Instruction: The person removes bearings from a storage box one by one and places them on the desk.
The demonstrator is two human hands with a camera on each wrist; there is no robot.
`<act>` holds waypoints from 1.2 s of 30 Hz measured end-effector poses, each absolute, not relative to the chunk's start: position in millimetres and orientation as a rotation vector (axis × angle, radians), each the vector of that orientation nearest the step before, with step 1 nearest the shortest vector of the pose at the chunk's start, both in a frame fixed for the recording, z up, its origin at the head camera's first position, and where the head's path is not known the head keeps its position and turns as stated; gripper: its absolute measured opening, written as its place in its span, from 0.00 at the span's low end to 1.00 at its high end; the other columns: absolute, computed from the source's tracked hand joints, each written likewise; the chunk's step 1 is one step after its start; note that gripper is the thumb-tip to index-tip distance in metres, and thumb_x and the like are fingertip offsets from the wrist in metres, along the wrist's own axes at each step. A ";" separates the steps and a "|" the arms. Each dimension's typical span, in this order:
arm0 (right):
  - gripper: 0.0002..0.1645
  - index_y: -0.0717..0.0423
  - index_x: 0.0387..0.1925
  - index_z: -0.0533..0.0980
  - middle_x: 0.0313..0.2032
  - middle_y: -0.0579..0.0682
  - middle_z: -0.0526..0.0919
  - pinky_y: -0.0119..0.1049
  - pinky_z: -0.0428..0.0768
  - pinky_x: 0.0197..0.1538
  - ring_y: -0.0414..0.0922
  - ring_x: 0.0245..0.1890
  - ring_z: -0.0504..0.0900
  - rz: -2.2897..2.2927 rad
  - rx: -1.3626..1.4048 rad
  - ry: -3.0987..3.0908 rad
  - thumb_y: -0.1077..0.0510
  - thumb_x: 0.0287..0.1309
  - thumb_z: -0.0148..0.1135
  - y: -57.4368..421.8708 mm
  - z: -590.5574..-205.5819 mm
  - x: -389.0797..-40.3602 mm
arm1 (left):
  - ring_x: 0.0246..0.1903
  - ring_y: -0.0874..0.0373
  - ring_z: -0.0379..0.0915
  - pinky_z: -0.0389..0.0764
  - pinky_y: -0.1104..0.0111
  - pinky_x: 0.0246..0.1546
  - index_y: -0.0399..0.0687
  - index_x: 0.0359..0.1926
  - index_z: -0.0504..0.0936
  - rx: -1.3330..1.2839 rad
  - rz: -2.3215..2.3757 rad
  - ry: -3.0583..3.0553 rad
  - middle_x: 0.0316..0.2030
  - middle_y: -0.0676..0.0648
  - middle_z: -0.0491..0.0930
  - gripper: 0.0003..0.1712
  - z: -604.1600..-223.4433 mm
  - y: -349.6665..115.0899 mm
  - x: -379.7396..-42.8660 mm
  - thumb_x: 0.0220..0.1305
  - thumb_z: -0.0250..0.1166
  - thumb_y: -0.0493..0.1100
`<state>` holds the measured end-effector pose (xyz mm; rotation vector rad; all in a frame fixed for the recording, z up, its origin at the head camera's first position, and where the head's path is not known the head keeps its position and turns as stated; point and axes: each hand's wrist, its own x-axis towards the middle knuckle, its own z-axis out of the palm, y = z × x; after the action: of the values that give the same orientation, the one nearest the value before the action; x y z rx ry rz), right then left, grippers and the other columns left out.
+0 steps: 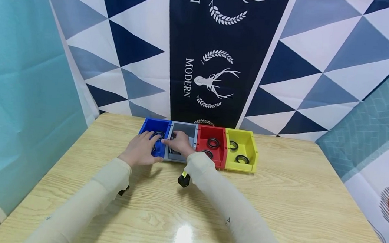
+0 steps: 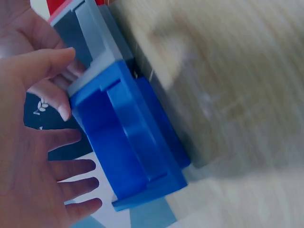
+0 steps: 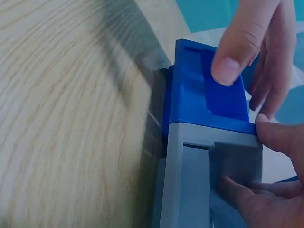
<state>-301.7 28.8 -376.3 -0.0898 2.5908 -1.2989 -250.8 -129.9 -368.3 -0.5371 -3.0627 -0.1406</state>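
Observation:
Four joined bins stand in a row: blue (image 1: 154, 124), grey (image 3: 190, 175), red (image 1: 210, 131) and yellow (image 1: 244, 135). My left hand (image 1: 141, 150) hovers over the blue bin, fingers spread and nearly straight, holding nothing visible. Black bearing rings (image 1: 158, 135) lie below it in the blue bin. Over the grey bin is my right hand (image 1: 179, 143). One finger of it reaches to the wall shared with the blue bin, while another digit dips inside the grey one. Its thumb and forefinger stand apart with no ring seen between them. A ring (image 1: 172, 151) in the grey bin is partly hidden.
More bearing rings lie in the red bin, one ring (image 1: 213, 142) at its middle, and in the yellow bin, one ring (image 1: 242, 159) near its front. The bins sit at the far edge of a wooden table (image 1: 293, 194), before a patterned cloth backdrop (image 1: 216, 37).

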 end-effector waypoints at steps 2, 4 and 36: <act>0.40 0.60 0.66 0.66 0.61 0.58 0.76 0.48 0.75 0.63 0.53 0.59 0.77 -1.328 -0.047 2.566 0.47 0.57 0.66 29.4 -377.8 -304.9 | 0.69 0.35 0.58 0.62 0.45 0.69 0.42 0.68 0.64 -0.554 -0.102 -3.065 0.68 0.31 0.63 0.48 -364.2 -130.7 -256.0 0.54 0.64 0.64; 0.39 0.60 0.65 0.67 0.60 0.58 0.77 0.48 0.75 0.64 0.52 0.57 0.77 -1.343 -0.016 2.545 0.47 0.56 0.67 29.2 -379.1 -307.1 | 0.68 0.35 0.59 0.63 0.45 0.68 0.41 0.68 0.66 -0.572 -0.077 -3.077 0.68 0.31 0.64 0.46 -361.3 -132.5 -262.3 0.54 0.64 0.62; 0.34 0.57 0.58 0.75 0.47 0.53 0.82 0.37 0.77 0.45 0.46 0.42 0.75 -1.249 0.019 2.570 0.44 0.53 0.69 25.8 -379.1 -313.0 | 0.38 0.54 0.72 0.79 0.59 0.46 0.40 0.49 0.81 -0.442 -0.288 -3.432 0.44 0.44 0.82 0.24 -363.0 -122.7 -330.4 0.52 0.65 0.48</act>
<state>-313.0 25.8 -379.1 0.0189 2.5700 -1.2489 -330.4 -122.7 -363.0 -0.4425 -3.4317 -0.2878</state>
